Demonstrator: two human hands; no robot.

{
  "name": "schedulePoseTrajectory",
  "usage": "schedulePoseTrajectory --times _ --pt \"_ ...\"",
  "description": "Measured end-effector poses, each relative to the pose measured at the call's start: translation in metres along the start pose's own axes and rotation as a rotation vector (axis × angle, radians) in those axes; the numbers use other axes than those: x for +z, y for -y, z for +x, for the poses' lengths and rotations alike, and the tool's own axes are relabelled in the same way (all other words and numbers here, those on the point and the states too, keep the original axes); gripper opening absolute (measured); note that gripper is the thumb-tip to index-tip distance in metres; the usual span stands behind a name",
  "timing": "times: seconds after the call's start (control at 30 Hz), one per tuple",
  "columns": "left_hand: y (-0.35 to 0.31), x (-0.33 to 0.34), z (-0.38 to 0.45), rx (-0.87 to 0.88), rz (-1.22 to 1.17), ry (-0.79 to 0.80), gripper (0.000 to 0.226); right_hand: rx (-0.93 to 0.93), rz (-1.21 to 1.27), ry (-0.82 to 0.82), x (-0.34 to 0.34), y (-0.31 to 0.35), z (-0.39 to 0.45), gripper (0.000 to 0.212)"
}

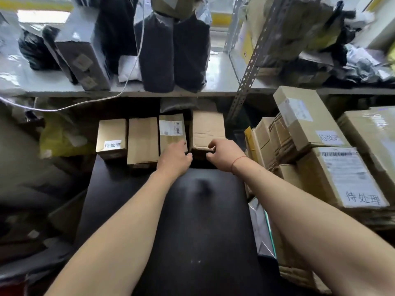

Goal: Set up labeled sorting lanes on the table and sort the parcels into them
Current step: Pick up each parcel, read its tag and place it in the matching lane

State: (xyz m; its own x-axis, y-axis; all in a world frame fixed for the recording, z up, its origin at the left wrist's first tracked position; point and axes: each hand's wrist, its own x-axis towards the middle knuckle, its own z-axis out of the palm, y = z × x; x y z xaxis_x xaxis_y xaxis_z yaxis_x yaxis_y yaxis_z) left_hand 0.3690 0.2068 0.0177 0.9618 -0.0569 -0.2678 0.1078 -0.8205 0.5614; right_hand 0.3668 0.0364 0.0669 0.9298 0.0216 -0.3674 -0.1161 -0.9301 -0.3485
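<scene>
Hands (190, 155) against plain box (207, 130)

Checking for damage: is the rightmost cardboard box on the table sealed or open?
Cannot tell. The plain brown cardboard box shows a creased top and no visible tape; the right hand covers its near edge.

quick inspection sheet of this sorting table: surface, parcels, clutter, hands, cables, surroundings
surface: black table, near part bare.
job's things: four cardboard parcels in a row at the far edge; leftmost box carries a handwritten label, then a plain box, a barcode box and a creased box.
clutter: yellow bag left of the table.
grippers: left hand rests on the barcode box; right hand curls over the creased box's near edge.
cables: white cord hangs across the shelf.
surroundings: shelf with dark bags above; labelled stacked cartons to the right.
</scene>
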Motion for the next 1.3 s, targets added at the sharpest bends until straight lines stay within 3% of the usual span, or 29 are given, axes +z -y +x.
schedulePoseTrajectory --times 0.2,0.47,0.6,0.73,0.87,0.93,1.0,1.1,1.17,1.3 --pt "-0.006 0.019 0.044 -0.023 -0.029 0.053 0.067 0.114 0.006 -0.046 0.009 -0.014 0.045 0.053" --pt "-0.002 0.043 0.051 -0.107 -0.182 0.220 0.065 0.205 0.175 -0.032 0.039 -0.025 0.066 0.068" --pt "-0.002 0.040 0.043 -0.073 -0.367 0.190 0.072 0.290 0.272 -0.050 0.040 -0.024 0.067 0.091" --pt "0.000 0.034 0.040 -0.044 -0.555 0.134 0.061 0.374 0.300 -0.107 0.036 -0.020 0.061 0.114" --pt "-0.003 0.018 0.029 -0.014 -0.761 0.075 0.052 0.379 0.414 -0.198 0.026 -0.018 0.050 0.109" --pt "-0.002 0.009 0.022 -0.007 -0.807 -0.021 0.045 0.354 0.567 -0.235 0.021 -0.018 0.044 0.096" --pt "0.004 0.003 0.021 -0.057 -0.815 -0.096 0.044 0.312 0.878 -0.196 0.016 -0.017 0.039 0.087" --pt "0.011 -0.008 0.019 -0.190 -0.955 -0.007 0.052 0.256 1.363 -0.055 0.014 -0.013 0.035 0.062" --pt "0.013 -0.014 0.014 -0.250 -1.132 0.100 0.057 0.249 1.550 0.094 0.013 -0.010 0.030 0.045" --pt "0.019 -0.019 0.003 -0.288 -1.367 0.271 0.061 0.241 1.741 0.300 0.027 -0.016 0.029 0.066"
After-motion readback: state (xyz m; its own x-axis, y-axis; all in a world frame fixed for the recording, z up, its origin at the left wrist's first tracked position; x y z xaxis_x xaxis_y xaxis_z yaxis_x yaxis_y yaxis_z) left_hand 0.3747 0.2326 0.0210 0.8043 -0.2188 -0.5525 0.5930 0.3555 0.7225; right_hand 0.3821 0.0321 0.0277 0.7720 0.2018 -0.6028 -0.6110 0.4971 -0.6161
